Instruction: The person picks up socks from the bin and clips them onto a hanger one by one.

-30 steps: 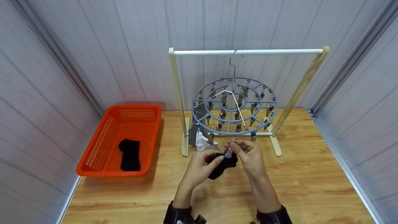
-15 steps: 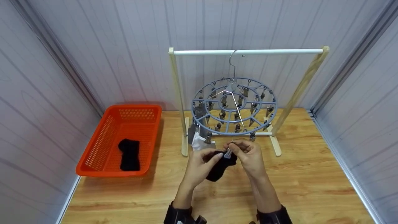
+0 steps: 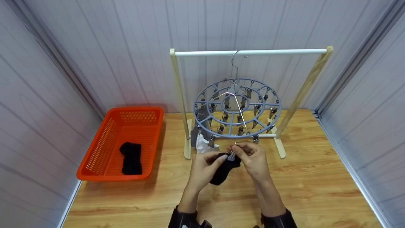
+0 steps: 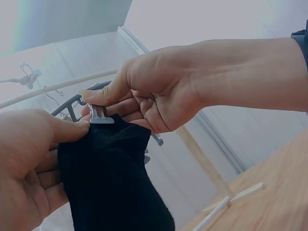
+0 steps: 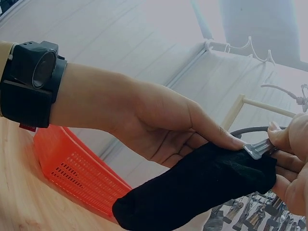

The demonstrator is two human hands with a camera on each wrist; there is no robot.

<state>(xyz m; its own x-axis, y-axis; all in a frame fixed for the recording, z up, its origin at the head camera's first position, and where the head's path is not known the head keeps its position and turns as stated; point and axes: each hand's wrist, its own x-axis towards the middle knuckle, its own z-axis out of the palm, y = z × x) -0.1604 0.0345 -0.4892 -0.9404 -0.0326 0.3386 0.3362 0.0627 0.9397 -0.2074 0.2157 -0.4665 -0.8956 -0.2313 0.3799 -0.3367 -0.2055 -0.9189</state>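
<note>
My left hand (image 3: pixel 204 167) pinches a black sock (image 3: pixel 221 173) near its cuff, thumb on top. My right hand (image 3: pixel 254 160) grips the upper end of a metal clip (image 3: pixel 232 156) between thumb and fingers. In the left wrist view the clip's jaws lie over the edge of the sock (image 4: pixel 113 168), and the sock's foot hangs down. The clip belongs to a round blue-grey drying hanger (image 3: pixel 232 136) just above my hands. A white cloth item (image 3: pixel 204 144) and a grey one (image 3: pixel 196 134) hang at the hanger's left side.
A wooden stand with a white rail (image 3: pixel 278 51) carries the hanger by its hook. Several other metal clips (image 3: pixel 273 110) dangle from the rings. An orange basket (image 3: pixel 156 139) stands at the left with another black sock (image 3: pixel 132 158) inside. Panel walls enclose the wooden tabletop (image 3: pixel 316 190).
The black sock has swung slightly down and left, and more of it shows below my left hand. The hanger and its front clips have shifted a little. Both hands keep their grip.
</note>
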